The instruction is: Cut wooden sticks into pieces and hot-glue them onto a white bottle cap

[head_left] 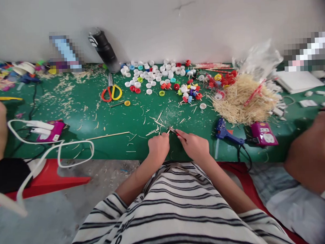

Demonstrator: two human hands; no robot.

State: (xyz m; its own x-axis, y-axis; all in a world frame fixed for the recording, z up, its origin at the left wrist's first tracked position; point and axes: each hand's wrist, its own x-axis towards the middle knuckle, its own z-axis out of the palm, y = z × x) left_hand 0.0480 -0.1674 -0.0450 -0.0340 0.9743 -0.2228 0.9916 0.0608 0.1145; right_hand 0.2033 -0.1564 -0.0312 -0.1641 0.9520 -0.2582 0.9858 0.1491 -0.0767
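At the table's near edge, my left hand (159,147) is closed, pinching a small pale wooden stick (168,131) whose tip shows above the fingers. My right hand (195,146) is wrapped round a small knife (173,129) with a red handle. Its short blade points left and meets the stick or lies right beside it; I cannot tell which. Wood shavings and short cut stick pieces (158,119) lie just beyond both hands. To the left, a longer thin stick (109,135) rests on the green table (135,115).
Scissors (111,92), a black bottle (105,51) and many bottle caps (160,73) stand farther back. At right are a stick pile (247,101), a blue glue gun (228,133) and a purple power box (263,134). White cables (75,142) loop at left. People sit on both sides.
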